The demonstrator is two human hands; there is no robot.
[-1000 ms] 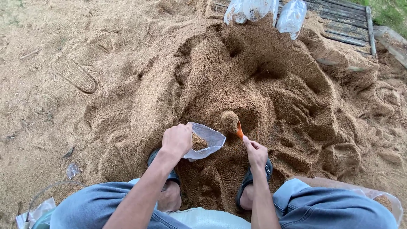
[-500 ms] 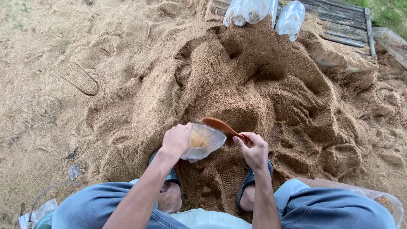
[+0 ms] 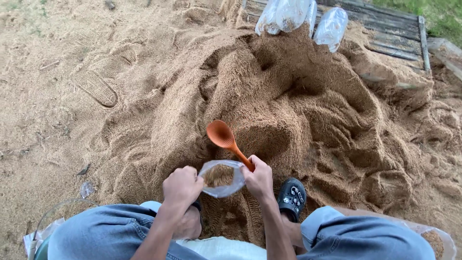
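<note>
Clear bag point(image 3: 221, 179) between both hands

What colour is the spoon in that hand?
Orange-brown, a plastic-looking spoon in the right hand; head view.

A small clear plastic bag point(image 3: 221, 179), part-filled w/ brown sawdust, is held open at bottom centre. Three clear filled bags point(image 3: 301, 18) are propped at the pile's top edge. Another clear bag point(image 3: 435, 236) w/ sawdust is seen at bottom right. No labels, signs or screens.
</note>
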